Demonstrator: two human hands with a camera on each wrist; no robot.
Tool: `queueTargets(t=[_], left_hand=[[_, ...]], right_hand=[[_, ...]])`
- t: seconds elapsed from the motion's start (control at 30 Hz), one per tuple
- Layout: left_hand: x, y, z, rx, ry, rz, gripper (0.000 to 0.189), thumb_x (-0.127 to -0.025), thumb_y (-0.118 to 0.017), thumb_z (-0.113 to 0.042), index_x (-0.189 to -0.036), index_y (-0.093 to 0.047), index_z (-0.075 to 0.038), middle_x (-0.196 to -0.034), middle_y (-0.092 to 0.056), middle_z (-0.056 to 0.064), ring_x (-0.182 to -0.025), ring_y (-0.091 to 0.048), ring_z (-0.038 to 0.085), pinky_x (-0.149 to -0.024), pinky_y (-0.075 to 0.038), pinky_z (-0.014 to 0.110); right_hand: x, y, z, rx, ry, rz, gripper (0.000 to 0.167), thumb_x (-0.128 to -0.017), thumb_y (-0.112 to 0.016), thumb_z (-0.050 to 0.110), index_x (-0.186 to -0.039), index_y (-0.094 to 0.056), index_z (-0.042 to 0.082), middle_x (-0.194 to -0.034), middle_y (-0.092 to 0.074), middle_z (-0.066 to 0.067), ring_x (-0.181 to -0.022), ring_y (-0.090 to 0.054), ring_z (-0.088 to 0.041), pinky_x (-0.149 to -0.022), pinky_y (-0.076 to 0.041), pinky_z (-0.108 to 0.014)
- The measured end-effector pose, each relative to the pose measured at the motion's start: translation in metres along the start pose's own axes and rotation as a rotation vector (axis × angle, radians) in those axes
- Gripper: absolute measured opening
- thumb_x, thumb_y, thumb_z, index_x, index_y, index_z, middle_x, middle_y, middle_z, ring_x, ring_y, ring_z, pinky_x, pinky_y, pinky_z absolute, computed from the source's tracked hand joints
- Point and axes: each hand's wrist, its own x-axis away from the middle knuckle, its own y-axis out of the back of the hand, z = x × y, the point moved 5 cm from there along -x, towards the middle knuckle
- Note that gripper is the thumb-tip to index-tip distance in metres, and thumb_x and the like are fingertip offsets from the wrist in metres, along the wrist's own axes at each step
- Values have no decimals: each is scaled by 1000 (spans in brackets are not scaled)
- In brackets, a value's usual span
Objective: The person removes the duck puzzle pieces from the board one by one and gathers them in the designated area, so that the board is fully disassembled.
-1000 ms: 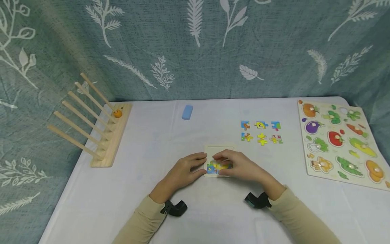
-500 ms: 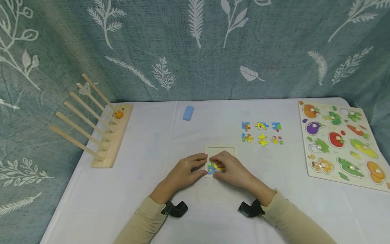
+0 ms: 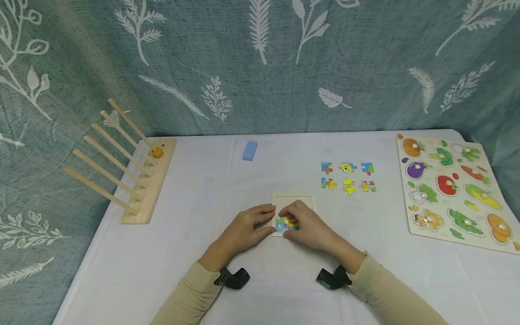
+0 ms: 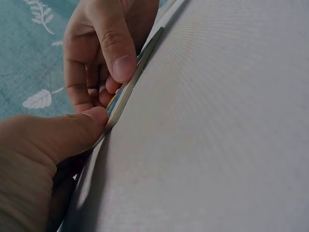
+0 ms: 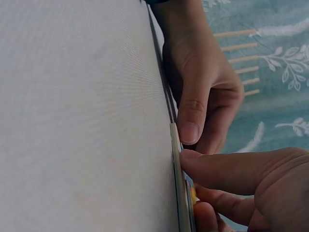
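A small wooden puzzle frame (image 3: 293,195) lies between the hands, with colourful jigsaw pieces (image 3: 280,225) along its near side. My left hand (image 3: 253,225) holds the frame's left side, thumb by the near corner and fingertips farther up. Over the pieces, my right hand (image 3: 312,227) has its thumb at the near rim and its other fingers bent onto the picture. The right wrist view shows the right thumb (image 5: 193,162) against the frame's edge. I cannot tell whether the right fingers pinch one piece or press on it. That hand hides the frame's right part.
Several loose jigsaw pieces (image 3: 348,186) lie in two rows beyond the right hand. A vegetable peg puzzle (image 3: 459,201) is at the right. A blue block (image 3: 249,150) lies at the back. Leftward stands a wooden peg rack (image 3: 152,194) with an orange bead (image 3: 157,152).
My right hand has shifted left across the frame, toward the left hand, then stayed there. The left hand keeps its place on the frame.
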Motion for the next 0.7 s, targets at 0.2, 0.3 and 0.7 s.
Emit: queueTargets(t=[0.2, 0.3, 0.7], left_hand=[[0, 0, 1, 3, 4, -4, 45, -81, -76, -18, -119, -64, 4, -126, -62, 14, -119, -58, 27, -97, -51, 36], [-1, 0, 0, -5, -3, -8, 45, -81, -76, -18, -118, -65, 4, -125, -62, 14, -119, -58, 27, -97, -51, 36], [-1, 0, 0, -13, -13, -4, 44, -81, -75, -17, -118, -64, 4, -126, -62, 14, -119, -58, 28, -97, -51, 37]], right_hand=[[-1, 1, -3, -67, 21, -5, 38, -79, -75, 5, -113, -59, 5, -109, -53, -6, -97, -54, -16, -88, -50, -30], [-1, 1, -4, -83, 32, -5, 38, -79, -74, 3, -113, -58, 5, -110, -54, -6, -96, -54, -15, -88, -50, -29], [0, 3, -5, -79, 45, -10, 37, -83, -70, 4, -119, -61, 5, -114, -60, -5, -97, -57, -15, -86, -52, -29]])
